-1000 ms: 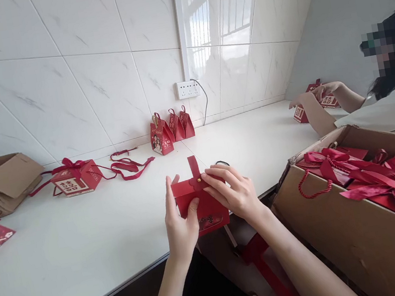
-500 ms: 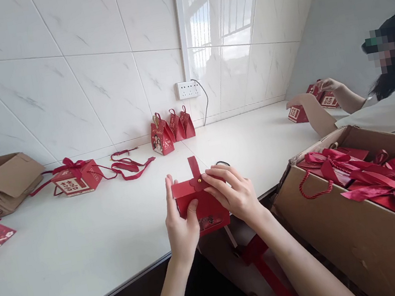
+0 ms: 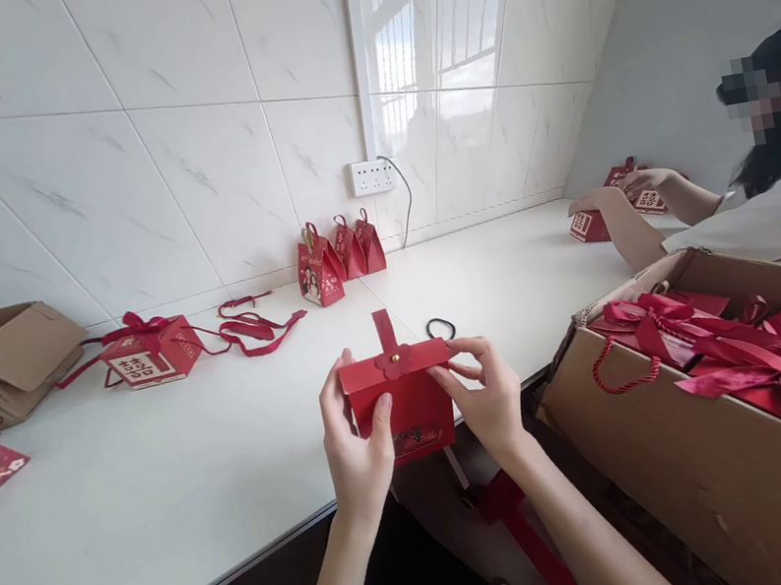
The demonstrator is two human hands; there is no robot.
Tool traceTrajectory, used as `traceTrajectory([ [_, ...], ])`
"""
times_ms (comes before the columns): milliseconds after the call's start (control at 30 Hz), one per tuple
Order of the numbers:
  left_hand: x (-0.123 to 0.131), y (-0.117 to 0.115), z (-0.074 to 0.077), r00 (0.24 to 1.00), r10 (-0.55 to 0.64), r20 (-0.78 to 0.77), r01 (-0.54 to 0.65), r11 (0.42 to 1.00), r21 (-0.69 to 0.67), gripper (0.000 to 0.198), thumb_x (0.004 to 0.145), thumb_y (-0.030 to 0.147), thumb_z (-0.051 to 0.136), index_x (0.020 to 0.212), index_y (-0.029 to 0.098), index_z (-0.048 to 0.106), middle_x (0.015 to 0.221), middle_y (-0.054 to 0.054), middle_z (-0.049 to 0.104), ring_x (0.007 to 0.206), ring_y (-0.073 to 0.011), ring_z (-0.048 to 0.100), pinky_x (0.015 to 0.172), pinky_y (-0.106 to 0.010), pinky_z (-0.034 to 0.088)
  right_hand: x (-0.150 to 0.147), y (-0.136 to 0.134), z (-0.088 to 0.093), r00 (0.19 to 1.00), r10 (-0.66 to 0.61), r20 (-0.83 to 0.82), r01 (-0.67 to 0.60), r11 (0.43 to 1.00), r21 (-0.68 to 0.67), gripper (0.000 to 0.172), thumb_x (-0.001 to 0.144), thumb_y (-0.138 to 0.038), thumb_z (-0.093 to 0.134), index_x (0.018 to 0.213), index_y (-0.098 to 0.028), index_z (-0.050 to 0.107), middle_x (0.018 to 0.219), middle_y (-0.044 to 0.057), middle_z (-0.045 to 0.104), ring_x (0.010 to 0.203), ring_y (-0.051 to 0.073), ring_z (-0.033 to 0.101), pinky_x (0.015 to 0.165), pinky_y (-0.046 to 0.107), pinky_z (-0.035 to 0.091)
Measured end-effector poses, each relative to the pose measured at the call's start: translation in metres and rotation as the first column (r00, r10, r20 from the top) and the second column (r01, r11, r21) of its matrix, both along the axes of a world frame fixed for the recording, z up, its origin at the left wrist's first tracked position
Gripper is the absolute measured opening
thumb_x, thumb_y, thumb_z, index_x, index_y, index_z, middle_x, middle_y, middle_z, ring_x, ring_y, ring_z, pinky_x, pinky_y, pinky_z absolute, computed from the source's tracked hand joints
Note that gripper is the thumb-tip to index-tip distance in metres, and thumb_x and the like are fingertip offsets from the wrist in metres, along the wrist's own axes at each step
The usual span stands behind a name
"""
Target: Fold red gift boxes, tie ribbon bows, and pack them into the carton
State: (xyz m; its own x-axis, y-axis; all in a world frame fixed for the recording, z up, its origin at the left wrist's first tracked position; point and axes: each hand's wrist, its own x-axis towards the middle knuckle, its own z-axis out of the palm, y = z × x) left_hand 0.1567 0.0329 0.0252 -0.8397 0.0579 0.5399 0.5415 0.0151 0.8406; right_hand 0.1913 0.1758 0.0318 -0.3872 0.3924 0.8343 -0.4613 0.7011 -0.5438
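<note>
A red paper gift box (image 3: 410,409) is held at the table's front edge, its folded top flap facing me. On the flap is a flower-shaped piece (image 3: 394,360) with a gold stud, and a red strap (image 3: 384,329) sticks up behind it. My left hand (image 3: 353,428) grips the box's left side, thumb pressed on the front face. My right hand (image 3: 486,391) pinches the upper right corner of the box with thumb and fingers. A dark loop (image 3: 440,328) lies on the table just beyond my right hand.
A large cardboard carton (image 3: 685,443) of red ribboned boxes stands at right. Small red bags (image 3: 319,269) line the wall. At left are a red box (image 3: 151,357), loose ribbon (image 3: 258,330) and an open carton (image 3: 27,358). A co-worker's hands (image 3: 642,185) handle red boxes at far right.
My right hand has shifted right, off the flower-shaped piece to the box's corner, uncovering the flap. My left hand keeps its grip. The co-worker's far hand has lowered slightly.
</note>
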Motion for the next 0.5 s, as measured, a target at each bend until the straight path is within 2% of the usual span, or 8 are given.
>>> traceTrajectory([
  [100,0.000,0.001,0.000,1.000,0.012,-0.008,-0.012,1.000,-0.004,0.055,0.085,0.034,0.062,0.134,0.026,0.039,0.144,-0.012,0.043,0.131,-0.0240,0.046,0.102,-0.035,0.048,0.000,-0.006,0.001,1.000,-0.002,-0.007,0.002,0.998,-0.070,0.011,0.085,-0.023,0.060,0.095,-0.022,0.057,0.083,0.001,0.065,0.076,0.012,0.066,0.062,0.026,0.064],
  [333,-0.001,0.002,-0.005,0.996,0.029,-0.083,-0.031,0.999,-0.017,0.060,0.086,0.031,0.060,0.139,0.026,0.034,0.146,-0.012,0.041,0.134,-0.0230,0.041,0.101,-0.033,0.048,-0.006,-0.016,-0.003,0.999,-0.034,0.005,0.034,0.977,-0.209,0.007,0.087,-0.025,0.056,0.091,-0.021,0.060,0.081,0.001,0.066,0.076,0.014,0.067,0.056,0.024,0.062],
  [500,-0.002,0.002,-0.005,0.993,0.043,-0.110,-0.047,0.998,-0.038,0.061,0.087,0.030,0.059,0.141,0.026,0.033,0.147,-0.012,0.040,0.134,-0.0239,0.042,0.101,-0.034,0.049,-0.005,-0.014,-0.004,0.997,0.038,0.064,-0.020,0.962,-0.272,0.009,0.087,-0.029,0.056,0.083,-0.021,0.060,0.084,0.004,0.067,0.082,0.019,0.069,0.047,0.024,0.060],
])
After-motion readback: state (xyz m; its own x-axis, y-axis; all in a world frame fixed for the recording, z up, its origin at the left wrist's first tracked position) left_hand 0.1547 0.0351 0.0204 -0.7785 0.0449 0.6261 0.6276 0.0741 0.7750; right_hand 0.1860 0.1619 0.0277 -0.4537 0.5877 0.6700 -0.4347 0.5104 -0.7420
